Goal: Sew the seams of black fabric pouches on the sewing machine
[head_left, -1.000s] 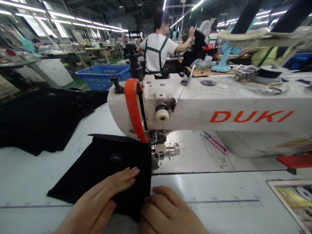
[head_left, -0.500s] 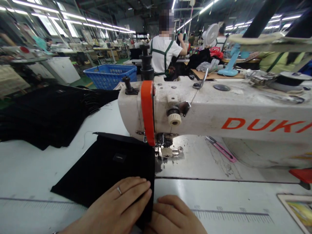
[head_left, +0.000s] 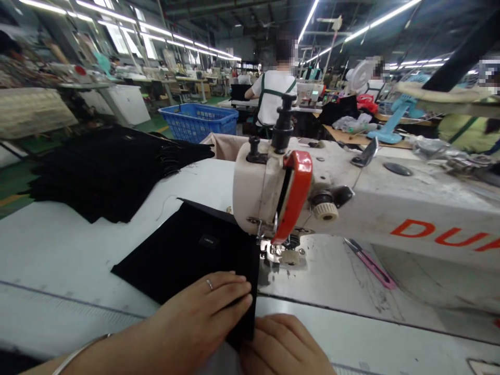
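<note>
A black fabric piece (head_left: 187, 255) with a small woven label (head_left: 209, 240) lies on the white sewing table, its right edge at the presser foot (head_left: 273, 252) of the sewing machine (head_left: 269, 187). My left hand (head_left: 207, 312), wearing a ring, rests flat on the fabric near that edge, fingers stretched out. At the fabric's near corner is my right hand (head_left: 285, 344), its fingers curled and closed on the edge; the fingertips are partly hidden. The machine's needle is hard to make out behind the red guard (head_left: 295, 195).
Pink-handled thread snips (head_left: 371, 265) lie under the machine arm. A stack of black fabric pieces (head_left: 101, 172) sits at the table's left. Beyond are a blue plastic basket (head_left: 199, 122) and a person in a white shirt (head_left: 273, 94). A ruler scale (head_left: 78, 302) runs along the table.
The camera view has turned, so the machine and table appear farther right and tilted. Both hands stay on the fabric, which still lies beside the presser foot.
</note>
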Motion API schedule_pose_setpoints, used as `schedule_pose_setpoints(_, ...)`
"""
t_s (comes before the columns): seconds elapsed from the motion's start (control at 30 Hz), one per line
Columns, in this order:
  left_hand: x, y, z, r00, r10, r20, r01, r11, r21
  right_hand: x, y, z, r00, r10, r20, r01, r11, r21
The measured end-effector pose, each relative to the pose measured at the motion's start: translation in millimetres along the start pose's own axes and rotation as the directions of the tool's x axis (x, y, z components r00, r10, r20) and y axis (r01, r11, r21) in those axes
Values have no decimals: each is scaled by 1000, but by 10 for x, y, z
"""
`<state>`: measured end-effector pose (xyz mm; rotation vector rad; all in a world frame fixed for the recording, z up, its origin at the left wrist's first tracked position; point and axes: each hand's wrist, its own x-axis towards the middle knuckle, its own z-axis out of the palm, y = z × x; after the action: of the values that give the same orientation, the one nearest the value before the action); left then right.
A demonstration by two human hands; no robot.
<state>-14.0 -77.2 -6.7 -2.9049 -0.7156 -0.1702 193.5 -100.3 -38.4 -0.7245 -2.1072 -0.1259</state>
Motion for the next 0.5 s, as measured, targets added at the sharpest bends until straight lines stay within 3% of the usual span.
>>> schedule_pose_setpoints(0.13, -20, -59, -2, 1000, -14, -10, 14, 998, -54, 53, 15, -50, 999, 33, 26, -34, 999, 36)
schedule_pose_setpoints(0.3, -75, -49, -99, 986, -31, -163, -16, 959, -283, 43, -41, -133, 991, 111, 81, -118, 989, 92)
schedule_pose_setpoints(0.5, -87, -52, -125, 980, 19, -198, -81, 948, -309, 64, -74, -225, 982, 121, 146, -139, 983, 118)
